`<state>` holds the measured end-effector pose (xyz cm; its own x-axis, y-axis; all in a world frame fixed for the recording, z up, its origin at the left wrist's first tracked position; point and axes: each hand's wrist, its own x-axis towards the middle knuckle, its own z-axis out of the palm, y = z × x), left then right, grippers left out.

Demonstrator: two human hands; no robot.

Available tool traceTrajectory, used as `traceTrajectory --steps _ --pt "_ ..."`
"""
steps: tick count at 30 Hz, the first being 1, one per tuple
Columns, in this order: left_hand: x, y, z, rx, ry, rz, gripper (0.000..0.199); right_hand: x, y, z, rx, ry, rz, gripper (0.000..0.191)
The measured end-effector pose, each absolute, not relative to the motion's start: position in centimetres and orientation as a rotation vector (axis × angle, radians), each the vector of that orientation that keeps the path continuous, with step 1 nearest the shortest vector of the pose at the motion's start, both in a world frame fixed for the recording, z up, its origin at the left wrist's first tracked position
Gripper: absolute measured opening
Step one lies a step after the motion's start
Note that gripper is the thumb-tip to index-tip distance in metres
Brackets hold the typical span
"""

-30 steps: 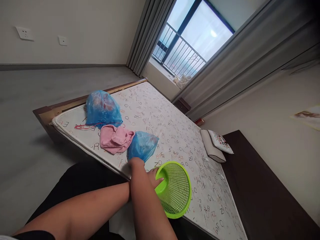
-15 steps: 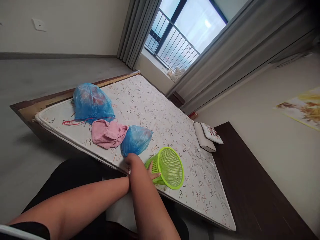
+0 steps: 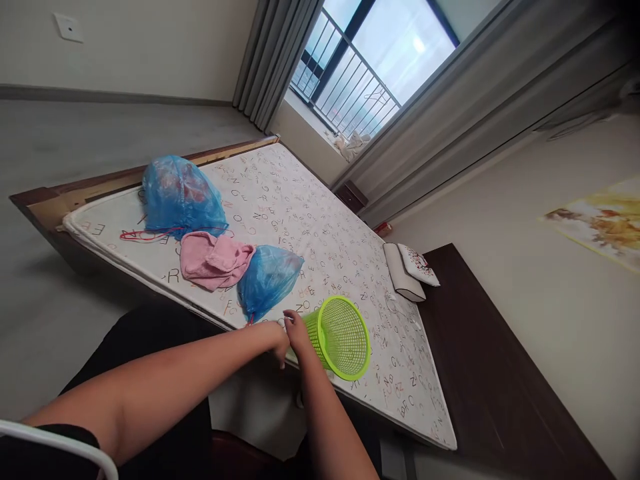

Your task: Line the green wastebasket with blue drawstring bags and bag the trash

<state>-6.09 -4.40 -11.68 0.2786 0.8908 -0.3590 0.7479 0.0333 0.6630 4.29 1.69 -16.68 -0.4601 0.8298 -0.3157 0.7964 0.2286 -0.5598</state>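
The person's left hand and right hand were close together above the edge of the mattress, both with their fingers bunched and curled rather than spread. Whether they pinched anything small between them could not be told from this view. The right fingers were at the narrow end of a lime-green mesh wastebasket, either touching it or just beside it. The wastebasket lay on its side on the mattress, near the edge. Just up from the left hand sat a knotted blue plastic bag, its red tie near the fingers. Beyond it, a crumpled pink towel touched that bag and a larger blue plastic bag, which had a loose red string lying by it. All of these rested on a white mattress printed with letters, set on a wooden bed frame. Two small cushions lay by its far edge, beside a dark wooden panel. Grey curtains hung beside a railed window.
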Motion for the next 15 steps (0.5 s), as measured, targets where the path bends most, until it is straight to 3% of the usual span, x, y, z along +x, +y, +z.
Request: traceTrajectory --steps 10,15 --pt "-19.7 -1.8 -9.5 1.593 1.894 -0.031 0.044 14.2 2.8 -18.5 -1.785 -2.228 1.044 0.043" --pt "-20.7 -1.6 -9.7 1.575 1.901 -0.124 0.034 14.4 5.8 -18.0 -1.953 -2.199 1.068 0.039"
